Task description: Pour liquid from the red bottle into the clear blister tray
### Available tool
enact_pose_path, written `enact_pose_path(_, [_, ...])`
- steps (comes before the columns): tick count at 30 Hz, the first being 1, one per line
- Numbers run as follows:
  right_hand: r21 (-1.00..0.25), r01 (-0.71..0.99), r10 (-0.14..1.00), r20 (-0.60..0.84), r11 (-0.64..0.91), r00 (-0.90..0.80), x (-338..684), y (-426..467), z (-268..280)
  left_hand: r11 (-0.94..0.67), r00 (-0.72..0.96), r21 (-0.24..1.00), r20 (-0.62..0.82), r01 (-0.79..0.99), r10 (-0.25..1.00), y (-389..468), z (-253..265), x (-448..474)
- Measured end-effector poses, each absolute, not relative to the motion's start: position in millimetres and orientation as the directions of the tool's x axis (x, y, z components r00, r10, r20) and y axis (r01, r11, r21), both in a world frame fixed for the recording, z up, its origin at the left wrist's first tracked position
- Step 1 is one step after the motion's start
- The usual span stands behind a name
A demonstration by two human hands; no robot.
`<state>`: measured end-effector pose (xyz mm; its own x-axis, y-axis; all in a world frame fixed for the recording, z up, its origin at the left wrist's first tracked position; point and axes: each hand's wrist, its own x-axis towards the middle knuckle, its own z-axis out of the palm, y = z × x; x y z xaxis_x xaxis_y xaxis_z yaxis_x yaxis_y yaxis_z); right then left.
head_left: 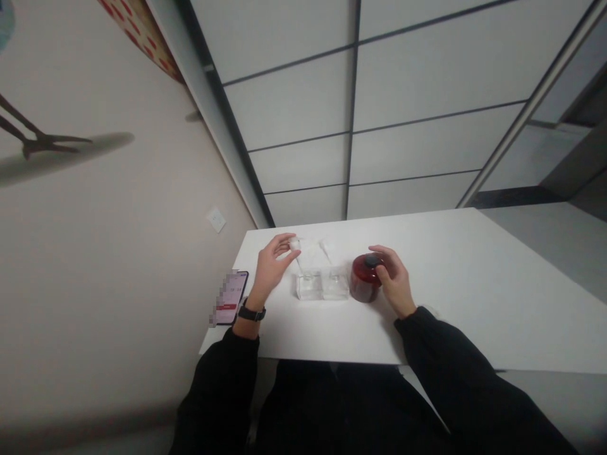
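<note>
Hands [272, 265] over white table [474, 284], panelled wall [403, 95].

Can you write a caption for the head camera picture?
Left hand touching a clear glass bottle, right hand on a round dark-red jar.

Dark red jar [365, 281] with black knob [372, 260]. Clear, colourless glass blocks [322, 285]. White table [474, 284]. Black sleeves [455, 373], black watch strap [251, 312]. Phone [231, 297] black-edged, pale screen with red bar. Beige wall [118, 253]; red dots on cream at its top [142, 28]. Pale grey panels [417, 95], dark seams.
</note>
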<state>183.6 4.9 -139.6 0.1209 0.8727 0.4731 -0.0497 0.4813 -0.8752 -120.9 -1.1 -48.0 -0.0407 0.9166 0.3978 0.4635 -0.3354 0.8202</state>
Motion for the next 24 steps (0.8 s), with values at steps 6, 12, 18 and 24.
enact_pose_path(6, [-0.872,-0.019,0.867,0.483,0.489,0.124,185.1,3.1,-137.3,-0.365,-0.058,0.837,0.422,0.408,0.905,-17.5,-62.7,-108.1])
enact_pose_path(12, [-0.861,0.0,0.853,0.504,0.509,0.136,184.8,2.7,-134.9,-0.398,0.063,0.815,0.411,0.421,0.909,-34.2,-71.9,-101.1])
enact_pose_path(18, [-0.85,-0.004,0.842,0.52,0.526,0.141,184.3,2.5,-133.3,-0.38,0.104,0.827,0.371,0.415,0.923,-39.8,-90.2,-102.6])
enact_pose_path(24, [-0.845,0.019,0.836,0.531,0.534,0.139,184.5,2.8,-132.0,-0.376,0.141,0.839,0.349,0.393,0.926,-38.4,-98.6,-108.4])
